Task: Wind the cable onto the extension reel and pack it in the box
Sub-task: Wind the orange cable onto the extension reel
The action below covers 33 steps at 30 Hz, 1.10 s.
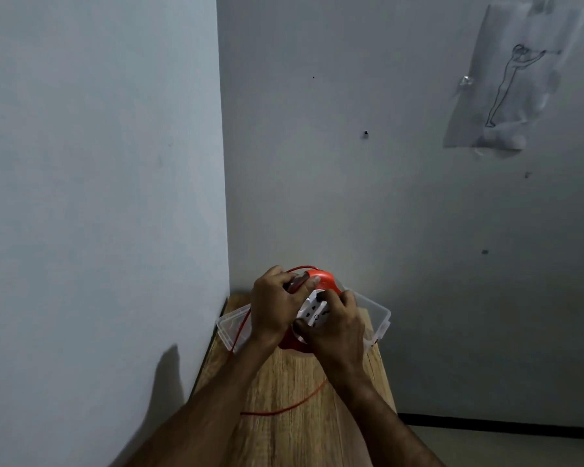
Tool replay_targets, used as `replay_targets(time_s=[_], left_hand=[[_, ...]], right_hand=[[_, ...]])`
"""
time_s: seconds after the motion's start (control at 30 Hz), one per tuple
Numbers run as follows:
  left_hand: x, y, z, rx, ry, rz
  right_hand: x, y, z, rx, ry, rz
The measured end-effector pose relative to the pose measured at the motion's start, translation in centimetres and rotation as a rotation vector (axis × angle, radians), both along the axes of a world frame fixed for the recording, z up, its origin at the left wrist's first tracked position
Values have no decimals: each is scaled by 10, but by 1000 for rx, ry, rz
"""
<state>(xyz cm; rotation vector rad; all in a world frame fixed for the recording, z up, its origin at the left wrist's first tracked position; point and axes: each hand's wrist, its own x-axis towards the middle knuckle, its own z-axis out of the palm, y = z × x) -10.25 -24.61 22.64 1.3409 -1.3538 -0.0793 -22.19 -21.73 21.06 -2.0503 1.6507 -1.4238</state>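
Observation:
An orange extension reel (321,280) with a white socket face (312,311) is held above the wooden table (294,382), just in front of a clear plastic box (380,318). My left hand (274,306) grips the reel's left side and pinches the red cable (285,408) against it. My right hand (334,326) holds the white socket face from the right. The cable loops over the reel's top, drops down the left past the box and trails in a curve across the table. Most of the box is hidden behind my hands.
The narrow table stands in a corner, with a wall on the left (98,197) and another behind. A paper sketch (513,85) is taped high on the back wall. The floor (520,446) shows to the right of the table edge.

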Motion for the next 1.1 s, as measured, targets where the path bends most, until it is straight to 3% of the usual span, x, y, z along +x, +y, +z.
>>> replay_targets(time_s=[0.2, 0.3, 0.33, 0.37, 0.43, 0.47, 0.5, 0.7, 0.77, 0.83, 0.93, 1.03, 1.1], left_hand=[[-1, -1, 2, 3, -19, -6], [-2, 0, -1, -1, -24, 19], [-4, 1, -3, 0, -31, 26], [-7, 3, -5, -2, -50, 29], [-12, 7, -11, -26, -114, 25], [-13, 9, -14, -39, -135, 20], [-12, 9, -17, -41, -138, 15], [-1, 4, -20, 37, -5, 63], [-1, 6, -21, 45, 55, 74], [2, 4, -22, 55, 90, 66], [5, 3, -19, 60, 106, 42], [5, 2, -16, 48, 97, 22], [6, 1, -15, 42, 101, 24]], right_hand=[[11, 2, 1, 25, -337, -81], [19, 1, 2, 313, -582, -176], [23, 0, 4, 480, -728, -192], [26, -2, 7, 650, -1000, -185], [30, -4, 10, 844, -1802, -14], [31, -4, 10, 907, -2048, 44], [30, -3, 13, 939, -2166, 92], [10, 8, 26, 1012, -1660, 36], [9, 17, 18, 814, -1193, -87], [3, 22, 6, 362, -674, -139], [-10, 22, -4, -129, -55, 8], [-16, 16, -16, -190, 457, 162], [-21, 11, -21, -154, 613, 201]])
